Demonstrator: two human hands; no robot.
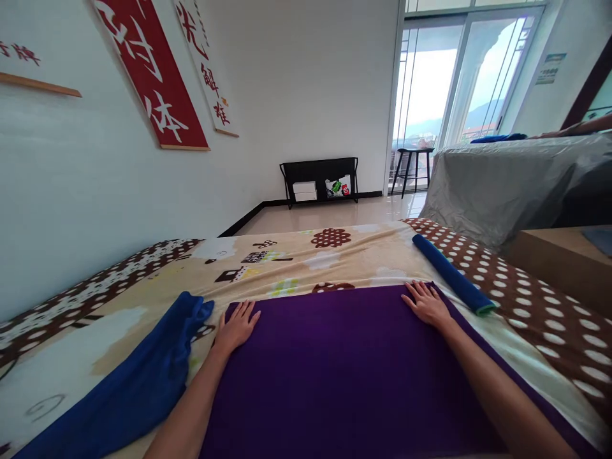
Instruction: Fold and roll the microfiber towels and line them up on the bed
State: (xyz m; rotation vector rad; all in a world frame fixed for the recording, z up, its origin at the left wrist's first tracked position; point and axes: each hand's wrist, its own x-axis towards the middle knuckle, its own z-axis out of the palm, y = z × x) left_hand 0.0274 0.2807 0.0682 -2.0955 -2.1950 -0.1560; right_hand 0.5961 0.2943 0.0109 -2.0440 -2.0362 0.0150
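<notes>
A purple towel [329,370] lies spread flat in front of me, its near part running out of the bottom of the view. My left hand [236,326] rests palm down on its far left corner, fingers stretched out. On the far right corner lies my right hand [427,303], also flat with its fingers apart. Left of my left forearm is a crumpled blue towel [138,376]. A rolled blue towel [449,274] with a green edge sits just beyond my right hand, apart from it.
A patterned blanket [296,261] with brown dotted borders lies under everything. Beyond it stand a black rack [319,169] and a stool [414,162]. At the right, a plastic-covered piece of furniture [482,185] holds a blue cloth [500,137], with a person's arm [581,127] beside it.
</notes>
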